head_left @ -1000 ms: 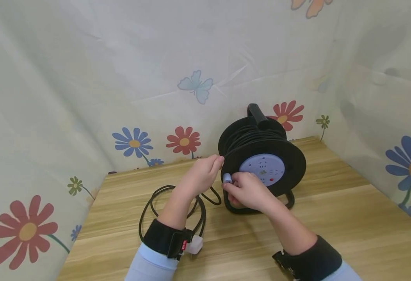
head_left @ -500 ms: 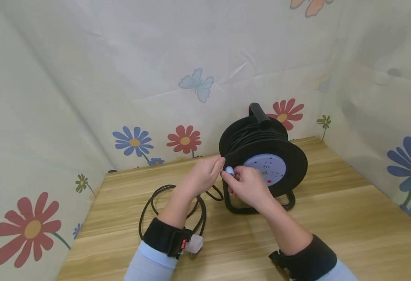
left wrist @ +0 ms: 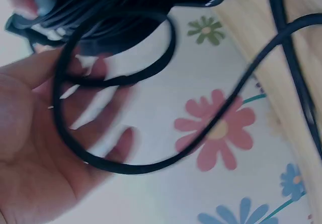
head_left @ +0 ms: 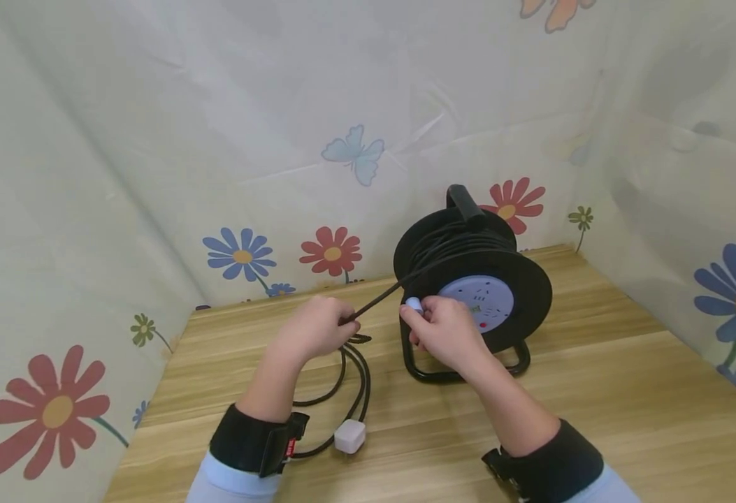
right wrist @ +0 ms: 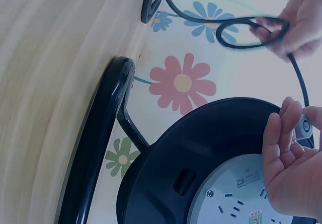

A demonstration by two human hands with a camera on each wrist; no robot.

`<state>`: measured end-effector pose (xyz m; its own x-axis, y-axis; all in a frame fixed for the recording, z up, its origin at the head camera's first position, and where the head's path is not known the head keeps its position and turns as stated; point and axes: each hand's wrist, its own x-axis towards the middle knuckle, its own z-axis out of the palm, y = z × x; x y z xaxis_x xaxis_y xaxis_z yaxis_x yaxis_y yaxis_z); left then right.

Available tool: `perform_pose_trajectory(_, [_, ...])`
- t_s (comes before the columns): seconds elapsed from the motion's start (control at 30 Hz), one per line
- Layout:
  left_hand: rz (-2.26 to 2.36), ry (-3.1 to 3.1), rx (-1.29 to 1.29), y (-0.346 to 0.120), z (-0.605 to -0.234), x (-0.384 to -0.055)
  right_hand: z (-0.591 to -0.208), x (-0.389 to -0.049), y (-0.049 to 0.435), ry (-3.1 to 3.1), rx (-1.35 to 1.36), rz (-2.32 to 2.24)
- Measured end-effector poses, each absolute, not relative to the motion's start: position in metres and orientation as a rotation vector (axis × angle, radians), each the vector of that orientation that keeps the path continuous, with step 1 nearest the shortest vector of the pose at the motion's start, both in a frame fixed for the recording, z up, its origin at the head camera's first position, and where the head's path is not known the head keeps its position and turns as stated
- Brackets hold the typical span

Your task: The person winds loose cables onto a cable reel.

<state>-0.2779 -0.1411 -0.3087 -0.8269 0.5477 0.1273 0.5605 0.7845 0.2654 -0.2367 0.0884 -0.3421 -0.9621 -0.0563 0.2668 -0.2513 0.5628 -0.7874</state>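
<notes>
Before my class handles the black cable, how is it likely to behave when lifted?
The cable probably bends easily yet springs a little, since it curls in a round loop by the left hand. The plug on the table may drag.

You have a reel (head_left: 532,293) of smooth, matt plastic; its stand (right wrist: 95,141) is glossy. Your cable (head_left: 377,301) looks rubbery and matt, your plug (head_left: 350,436) and knob (head_left: 414,304) smooth plastic. The table (head_left: 625,391) shows wood grain, the backdrop (head_left: 248,105) a creased plastic sheen. Your wrist straps (head_left: 244,440) look like matt cloth.
</notes>
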Motion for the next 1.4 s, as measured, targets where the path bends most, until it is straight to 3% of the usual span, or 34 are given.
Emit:
perform_pose_trajectory(0.23, [-0.428,-3.088,-0.875,-0.156,-0.3,-0.268,-0.345,-0.238,0.09,-2.597,0.245,1.32])
perform_pose_trajectory(0.43, [-0.566,-3.031,-0.603,-0.17,-0.305,-0.276,-0.344,-0.237,0.088,-2.61,0.268,1.318])
perform_pose_trajectory(0.7, [-0.34,-2.603,-0.371,-0.19,-0.304,-0.292,-0.345,-0.237,0.087,-2.629,0.255,1.311])
perform_pose_trajectory(1.1, [-0.273,-2.427,-0.418,-0.237,-0.309,-0.304,-0.347,-0.237,0.087,-2.652,0.239,1.32])
perform_pose_trajectory(1.4, [-0.357,-2.677,-0.368,-0.259,-0.304,-0.308,-0.345,-0.236,0.087,-2.665,0.22,1.351])
